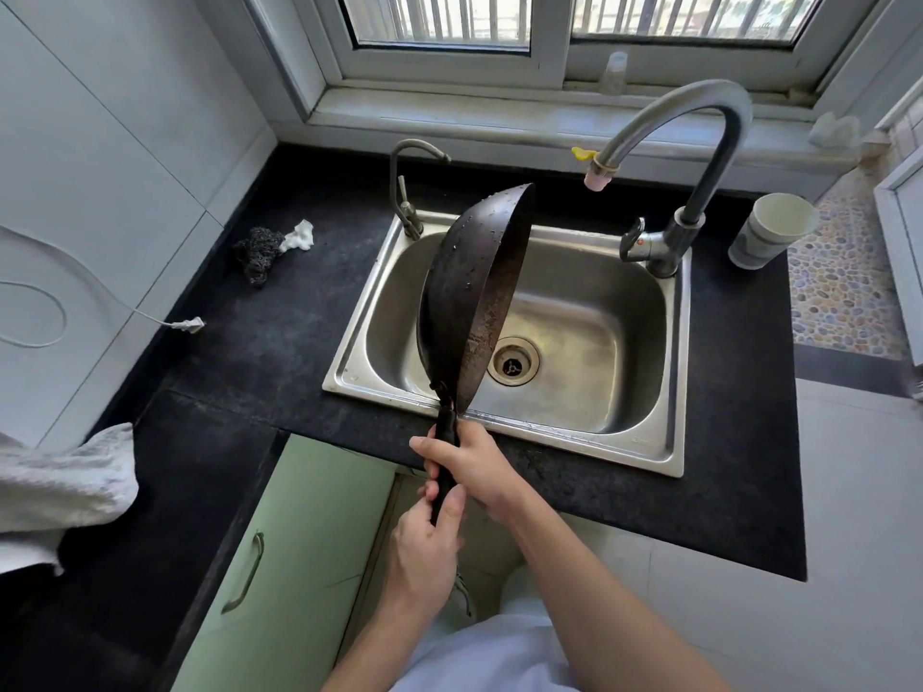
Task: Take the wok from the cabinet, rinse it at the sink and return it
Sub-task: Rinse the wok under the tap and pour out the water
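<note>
Wok (469,287) drained over the sink (589,337).
Both hands' fingers (424,444) wrapped its handle (444,457); beyond them it stood on edge, beaded wet. Rinsing looked done; return remained.

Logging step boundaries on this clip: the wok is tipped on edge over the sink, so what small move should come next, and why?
Probably a short shake over the sink before carrying it away. The wok stands on edge with droplets on its back, both hands, left hand and right hand, grip the handle, and no water shows at the faucet.
</note>
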Demonstrator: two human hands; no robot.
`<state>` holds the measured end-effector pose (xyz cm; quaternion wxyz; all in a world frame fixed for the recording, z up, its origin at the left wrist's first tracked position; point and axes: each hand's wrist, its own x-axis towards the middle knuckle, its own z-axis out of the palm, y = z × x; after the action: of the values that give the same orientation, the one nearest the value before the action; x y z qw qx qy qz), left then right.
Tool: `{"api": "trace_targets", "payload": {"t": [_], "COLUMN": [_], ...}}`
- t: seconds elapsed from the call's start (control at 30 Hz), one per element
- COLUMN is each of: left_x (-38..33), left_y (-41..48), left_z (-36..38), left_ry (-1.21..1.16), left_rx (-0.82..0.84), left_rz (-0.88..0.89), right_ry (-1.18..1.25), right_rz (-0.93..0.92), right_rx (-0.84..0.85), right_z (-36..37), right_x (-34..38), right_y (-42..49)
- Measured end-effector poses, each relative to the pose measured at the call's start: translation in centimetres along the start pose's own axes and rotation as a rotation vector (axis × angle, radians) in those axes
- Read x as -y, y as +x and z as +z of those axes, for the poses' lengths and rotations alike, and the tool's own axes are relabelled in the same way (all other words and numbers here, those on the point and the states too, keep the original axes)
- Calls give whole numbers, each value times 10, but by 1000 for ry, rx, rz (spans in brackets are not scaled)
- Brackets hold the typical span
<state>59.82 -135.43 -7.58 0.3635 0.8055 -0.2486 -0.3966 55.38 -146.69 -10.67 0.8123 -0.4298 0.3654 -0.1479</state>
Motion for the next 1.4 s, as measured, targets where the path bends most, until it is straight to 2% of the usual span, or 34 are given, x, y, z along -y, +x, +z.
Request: {"api": "trace_targets", "payload": {"t": [0.23,0.5,0.67,0.77,0.9,1.17,1.4], "left_x": [-7,-13,-21,-19,-14,-15,3], "left_y": [-6,-21,-26,-28,-29,-25,-38], "left_z": [-3,3,5,5,3,-7,-19], "left_ry": [-256,-548,-785,-875,-776,-483,-491], "left_rx": [61,225,368,418,422,300,201], "left_rz": [-128,-303,-380,-412,-401,-329,-210], "right_ry": [-47,137,258,243,184,91,164], "right_rz": [-2,75,132,154,153,120,109], "right_rx": [14,-30,4,-37,-110,-233,-216], "right_z": [3,4,-2,-2,-2,9,37], "right_x": [4,-1,1,-3,-8,-6,-14], "right_y": [-5,-17,-18,-20,-23,-23,-36]}}
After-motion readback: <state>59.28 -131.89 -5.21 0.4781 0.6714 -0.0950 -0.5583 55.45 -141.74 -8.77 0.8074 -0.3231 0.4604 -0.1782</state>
